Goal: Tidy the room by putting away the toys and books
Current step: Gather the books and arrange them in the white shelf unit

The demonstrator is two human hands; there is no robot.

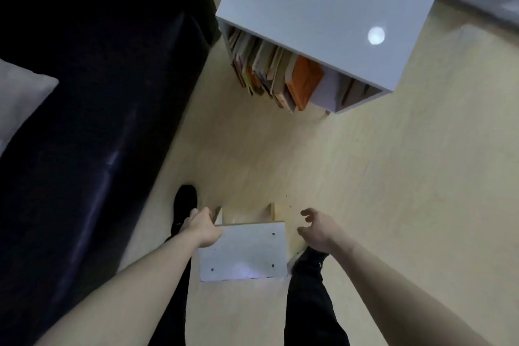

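Landmark: small white square-topped stool with pale wooden legs point(243, 251), standing on the light wood-look floor point(365, 177) between the person's two dark-trousered legs.
Left hand point(202, 229): at the stool's left far corner, fingers curled over the edge, gripping it.
Right hand point(318, 229): just right of the stool, apart from it, fingers loosely spread and bent, holding nothing.
Black shoe point(184, 206): on the floor just left of the stool, beyond the left hand.
Black glossy sofa point(84, 107): well left of the stool, running away from the viewer, with a grey cushion point(19, 98) on it.
White glossy shelf cabinet point(323, 8): well beyond the stool (top catching a round light glare).
Row of upright books point(269, 73): in the cabinet's left compartment, an orange book point(306, 81) at the row's right end.
Toys: cannot tell where.
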